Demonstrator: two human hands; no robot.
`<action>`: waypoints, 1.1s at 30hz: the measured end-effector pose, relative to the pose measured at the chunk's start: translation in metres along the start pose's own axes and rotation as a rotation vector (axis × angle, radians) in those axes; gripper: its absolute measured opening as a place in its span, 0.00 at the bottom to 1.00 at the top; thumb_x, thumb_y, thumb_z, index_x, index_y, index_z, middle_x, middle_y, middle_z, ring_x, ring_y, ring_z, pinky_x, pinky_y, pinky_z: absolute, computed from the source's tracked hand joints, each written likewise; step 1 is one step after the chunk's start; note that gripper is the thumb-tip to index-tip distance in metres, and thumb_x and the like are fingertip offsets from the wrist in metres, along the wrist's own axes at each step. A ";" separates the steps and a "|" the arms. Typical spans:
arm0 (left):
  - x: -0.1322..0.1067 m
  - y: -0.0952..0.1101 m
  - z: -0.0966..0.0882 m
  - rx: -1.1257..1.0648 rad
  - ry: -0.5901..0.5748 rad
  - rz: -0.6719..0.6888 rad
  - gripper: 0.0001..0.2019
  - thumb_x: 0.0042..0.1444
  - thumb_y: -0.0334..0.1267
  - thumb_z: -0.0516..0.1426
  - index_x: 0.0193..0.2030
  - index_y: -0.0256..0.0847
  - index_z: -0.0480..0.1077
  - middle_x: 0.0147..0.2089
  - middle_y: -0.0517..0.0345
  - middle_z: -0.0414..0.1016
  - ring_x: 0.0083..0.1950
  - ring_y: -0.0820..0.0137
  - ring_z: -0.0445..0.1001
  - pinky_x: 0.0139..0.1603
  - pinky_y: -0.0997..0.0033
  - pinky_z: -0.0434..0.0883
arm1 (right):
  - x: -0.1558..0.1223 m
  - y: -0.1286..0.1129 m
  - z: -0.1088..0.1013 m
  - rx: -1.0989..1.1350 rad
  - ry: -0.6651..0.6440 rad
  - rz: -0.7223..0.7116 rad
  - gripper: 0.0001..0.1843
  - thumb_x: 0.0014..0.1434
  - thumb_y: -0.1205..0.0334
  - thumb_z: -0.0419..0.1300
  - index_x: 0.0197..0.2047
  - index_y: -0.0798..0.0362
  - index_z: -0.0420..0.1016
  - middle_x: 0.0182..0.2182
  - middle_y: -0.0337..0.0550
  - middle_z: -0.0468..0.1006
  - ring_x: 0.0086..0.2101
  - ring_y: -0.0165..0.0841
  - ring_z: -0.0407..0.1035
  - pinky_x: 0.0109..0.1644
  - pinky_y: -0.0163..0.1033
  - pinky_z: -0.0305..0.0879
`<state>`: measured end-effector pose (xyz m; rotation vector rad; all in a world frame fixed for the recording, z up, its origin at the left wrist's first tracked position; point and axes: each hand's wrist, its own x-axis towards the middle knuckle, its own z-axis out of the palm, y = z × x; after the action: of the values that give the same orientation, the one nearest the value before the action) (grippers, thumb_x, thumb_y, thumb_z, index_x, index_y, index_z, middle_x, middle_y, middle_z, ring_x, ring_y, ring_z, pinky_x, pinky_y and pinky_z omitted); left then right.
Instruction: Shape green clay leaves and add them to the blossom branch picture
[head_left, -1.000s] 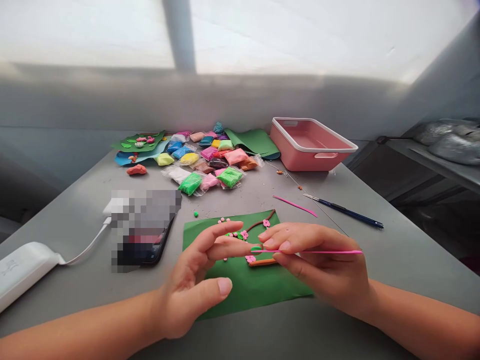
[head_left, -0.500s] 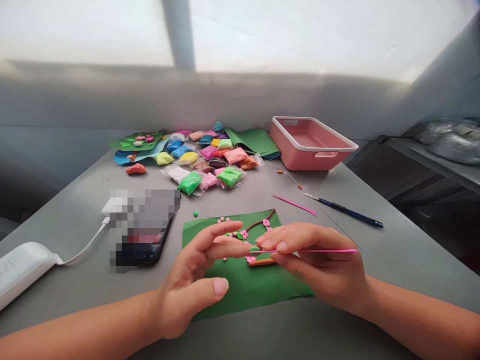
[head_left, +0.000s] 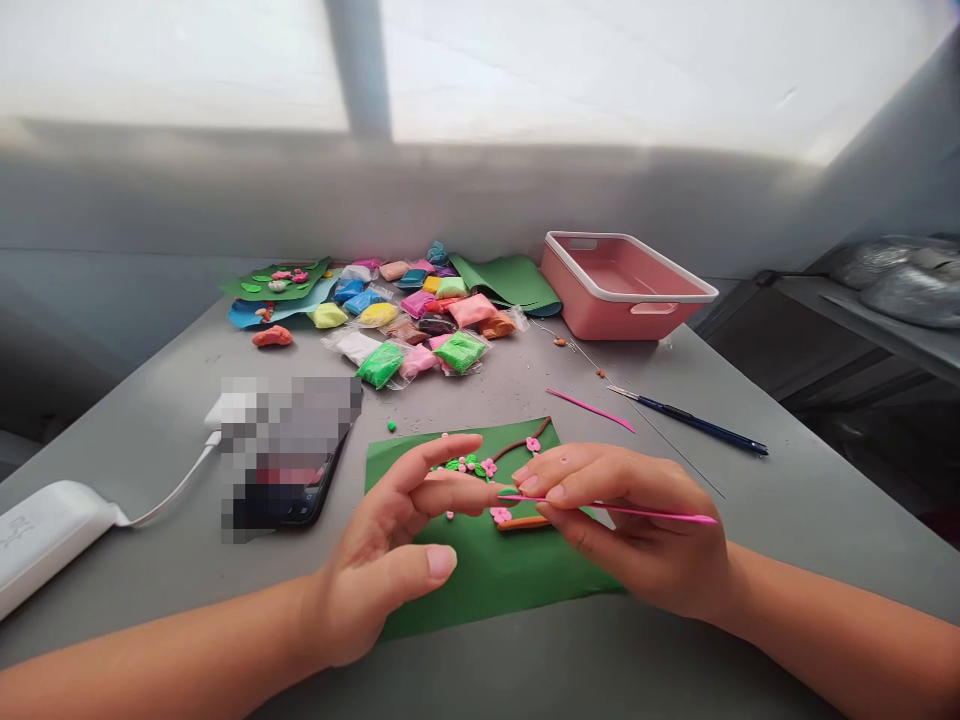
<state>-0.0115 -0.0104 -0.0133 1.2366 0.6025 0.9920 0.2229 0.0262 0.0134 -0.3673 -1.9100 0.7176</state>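
Pinched in my right hand (head_left: 637, 525) is a thin pink modelling tool (head_left: 645, 512), its tip pointing left. That tip meets a small green clay piece (head_left: 508, 492) on the fingertip of my left hand (head_left: 397, 540). The left fingers are stretched out and the thumb stands apart. Beneath both hands lies a green sheet (head_left: 480, 590) with a brown clay branch (head_left: 517, 445), pink clay flowers (head_left: 501, 515) and small green leaves (head_left: 478, 465). An orange-brown clay strip (head_left: 525, 523) sits on it too. My hands cover part of the sheet.
Bagged clay (head_left: 459, 350) is heaped at the back, left of a pink basket (head_left: 626, 315). A second pink tool (head_left: 591, 410) and dark blue tweezers (head_left: 701, 428) lie to the right. A phone (head_left: 319, 495) with a cable to a white power bank (head_left: 56, 545) is on the left.
The pink tool in my right hand has tilted, its right end now lower. The left hand has hardly moved, with the green clay piece still on its fingertip.
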 end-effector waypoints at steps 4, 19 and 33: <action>0.004 0.001 0.001 -0.146 -0.017 -0.039 0.28 0.54 0.42 0.63 0.63 0.55 0.68 0.55 0.59 0.82 0.58 0.59 0.73 0.63 0.58 0.61 | -0.001 0.000 0.002 0.021 0.010 0.006 0.18 0.56 0.84 0.59 0.41 0.52 0.77 0.30 0.43 0.83 0.39 0.34 0.80 0.49 0.39 0.78; 0.008 0.004 0.002 -0.206 0.036 -0.054 0.25 0.53 0.42 0.63 0.59 0.51 0.72 0.50 0.57 0.84 0.55 0.56 0.77 0.59 0.57 0.62 | -0.007 -0.004 0.001 0.263 0.094 0.223 0.13 0.66 0.73 0.59 0.46 0.45 0.77 0.36 0.40 0.81 0.41 0.32 0.78 0.50 0.44 0.79; 0.006 0.005 0.003 -0.196 -0.001 -0.046 0.24 0.54 0.43 0.62 0.58 0.49 0.71 0.52 0.53 0.83 0.57 0.51 0.75 0.60 0.49 0.59 | -0.006 -0.003 0.003 0.178 0.024 0.195 0.09 0.68 0.70 0.57 0.44 0.46 0.74 0.32 0.40 0.81 0.40 0.33 0.78 0.48 0.44 0.78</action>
<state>-0.0078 -0.0065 -0.0068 1.0454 0.5175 0.9878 0.2232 0.0202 0.0102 -0.4519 -1.7869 0.9999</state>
